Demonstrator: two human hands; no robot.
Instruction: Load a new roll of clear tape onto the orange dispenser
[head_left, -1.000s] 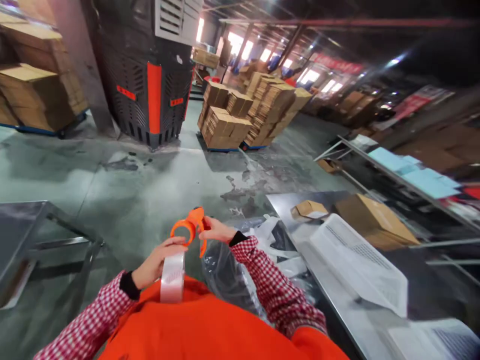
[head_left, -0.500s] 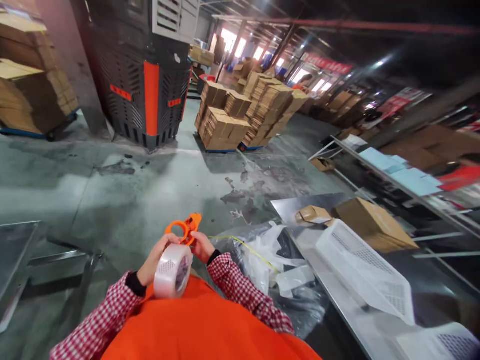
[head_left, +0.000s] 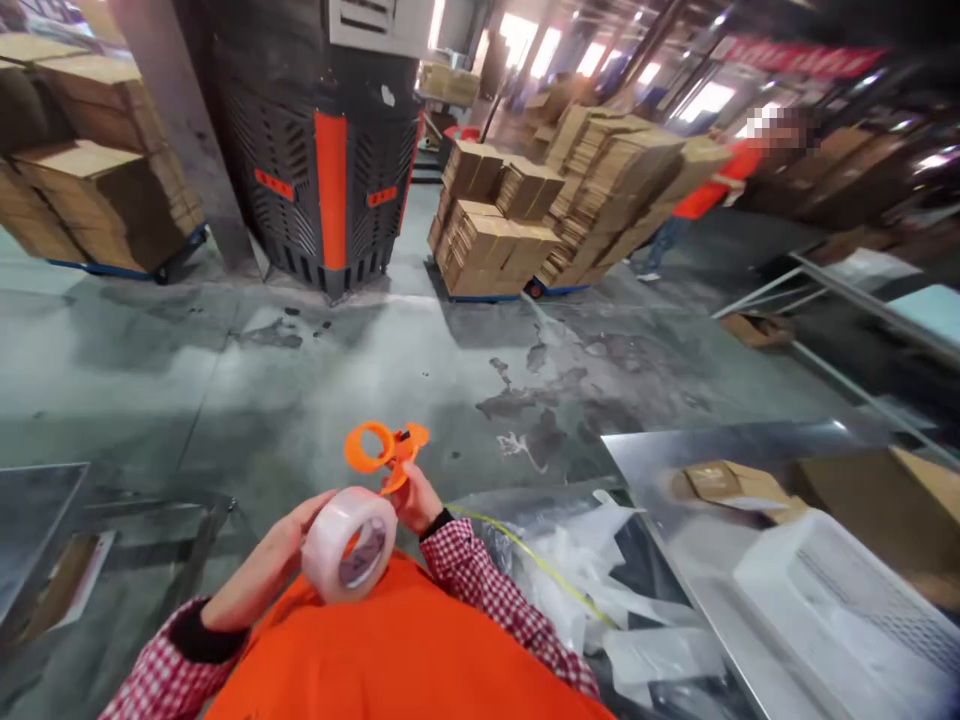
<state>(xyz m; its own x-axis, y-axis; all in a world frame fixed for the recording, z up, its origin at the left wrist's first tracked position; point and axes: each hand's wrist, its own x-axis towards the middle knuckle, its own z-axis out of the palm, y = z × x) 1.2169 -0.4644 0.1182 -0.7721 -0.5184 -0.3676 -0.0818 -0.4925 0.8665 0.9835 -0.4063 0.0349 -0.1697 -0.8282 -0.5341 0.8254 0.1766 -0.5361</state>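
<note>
Tape roll (head_left: 349, 543) and orange dispenser (head_left: 384, 452) in hand, held close over the orange vest (head_left: 405, 660).

Left hand (head_left: 289, 535) wraps the roll from its left side, fingers curled on the rim; the roll's core faces the camera, tilted. Right hand (head_left: 416, 500) sits just right of the roll, closed around the dispenser's handle; the dispenser's ring sticks up just above the roll, touching or nearly, can't tell which. Right of the roll: clear plastic bags (head_left: 570, 570) with a thin yellow strap (head_left: 525, 555) across them, then a steel table (head_left: 675, 455) carrying a small flat carton (head_left: 724, 482) and a white perforated tray (head_left: 825, 600). Left of the roll: the corner of another steel table (head_left: 37, 500). Well beyond the roll: a wet concrete floor (head_left: 300, 350), a black-and-orange machine (head_left: 330, 150), palleted cardboard stacks (head_left: 517, 220), and a person in orange (head_left: 712, 185) beside them.
</note>
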